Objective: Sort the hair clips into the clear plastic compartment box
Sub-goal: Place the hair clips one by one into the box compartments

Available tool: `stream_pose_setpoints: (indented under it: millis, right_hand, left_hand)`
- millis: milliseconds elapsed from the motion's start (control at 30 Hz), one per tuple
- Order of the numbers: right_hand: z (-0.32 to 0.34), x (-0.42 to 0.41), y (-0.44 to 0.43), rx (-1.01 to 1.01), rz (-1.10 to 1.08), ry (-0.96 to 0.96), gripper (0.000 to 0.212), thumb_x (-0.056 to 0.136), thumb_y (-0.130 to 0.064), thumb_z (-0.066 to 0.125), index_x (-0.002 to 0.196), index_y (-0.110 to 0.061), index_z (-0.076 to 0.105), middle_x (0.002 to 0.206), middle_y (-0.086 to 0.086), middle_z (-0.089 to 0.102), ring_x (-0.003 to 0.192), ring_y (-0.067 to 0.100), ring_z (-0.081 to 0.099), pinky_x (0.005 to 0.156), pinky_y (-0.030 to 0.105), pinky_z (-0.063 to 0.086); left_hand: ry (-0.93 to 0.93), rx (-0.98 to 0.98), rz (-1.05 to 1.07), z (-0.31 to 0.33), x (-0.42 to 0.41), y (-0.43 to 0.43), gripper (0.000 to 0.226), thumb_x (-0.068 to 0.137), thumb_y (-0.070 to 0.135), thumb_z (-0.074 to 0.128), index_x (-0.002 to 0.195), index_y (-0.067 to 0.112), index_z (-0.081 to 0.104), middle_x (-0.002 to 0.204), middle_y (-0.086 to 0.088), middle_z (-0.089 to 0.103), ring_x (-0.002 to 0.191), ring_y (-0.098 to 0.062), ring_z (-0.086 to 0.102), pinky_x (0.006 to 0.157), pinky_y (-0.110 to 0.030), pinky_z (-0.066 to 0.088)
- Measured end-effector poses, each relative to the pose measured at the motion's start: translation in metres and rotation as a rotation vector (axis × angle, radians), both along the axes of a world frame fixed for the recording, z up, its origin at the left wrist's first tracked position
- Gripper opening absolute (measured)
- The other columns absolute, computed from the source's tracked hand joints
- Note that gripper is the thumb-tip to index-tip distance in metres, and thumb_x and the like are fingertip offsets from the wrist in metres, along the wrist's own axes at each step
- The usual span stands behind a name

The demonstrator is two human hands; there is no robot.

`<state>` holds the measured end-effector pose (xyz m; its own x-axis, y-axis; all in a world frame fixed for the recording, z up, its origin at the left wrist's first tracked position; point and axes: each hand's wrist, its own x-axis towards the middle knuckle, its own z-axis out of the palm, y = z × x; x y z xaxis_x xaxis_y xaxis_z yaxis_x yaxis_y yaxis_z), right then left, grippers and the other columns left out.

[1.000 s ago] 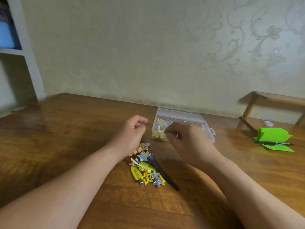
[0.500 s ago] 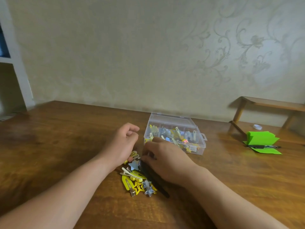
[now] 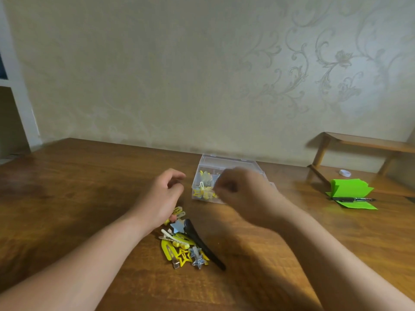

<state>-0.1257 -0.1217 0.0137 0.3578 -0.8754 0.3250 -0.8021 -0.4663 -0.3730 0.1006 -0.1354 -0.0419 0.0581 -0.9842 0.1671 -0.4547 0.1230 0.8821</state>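
The clear plastic compartment box (image 3: 226, 161) stands open on the wooden table, with yellow and blue clips in its compartments. My right hand (image 3: 244, 194) hovers over the box's front, motion-blurred. Its curled fingertips pinch a small hair clip that the blur mostly hides. A pile of hair clips (image 3: 183, 246) lies nearer to me: yellow ones, blue stars, a white one and a long black clip (image 3: 203, 243). My left hand (image 3: 162, 196) sits just left of the box above the pile, fingers loosely curled and holding nothing.
A green paper pad (image 3: 350, 189) with a black pen (image 3: 352, 200) across it lies at the right. Behind it are a small wooden stand (image 3: 363, 145) and a white cap (image 3: 344, 173). The wall runs close behind the box.
My right hand rose from the clip pile, where it was half a second ago, and moved forward over the box. My left hand stayed beside the pile.
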Motion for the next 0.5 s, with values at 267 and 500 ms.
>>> stream_pose_setpoints:
  millis: [267,500]
  right_hand:
    - [-0.004,-0.054,-0.031,-0.022,-0.472,-0.047,0.015,0.095,-0.035,0.068,0.086,-0.025,0.075,0.079,-0.011,0.073,0.071,0.009,0.066,0.067,0.034,0.059]
    - [-0.018,-0.057,-0.042,0.038,-0.599,0.153,0.026,0.084,-0.035,0.069,0.07,-0.014,0.077,0.063,0.003,0.073,0.066,0.026,0.072,0.066,0.041,0.065]
  left_hand:
    - [-0.014,-0.045,-0.029,-0.003,0.0,-0.003,0.029,0.108,0.024,0.049,0.13,0.037,0.062,0.12,0.014,0.064,0.112,-0.007,0.063,0.091,-0.032,0.052]
    - [-0.031,-0.05,-0.03,-0.004,0.001,-0.004,0.03,0.107,0.022,0.051,0.13,0.035,0.064,0.119,0.013,0.065,0.111,-0.006,0.062,0.09,-0.032,0.051]
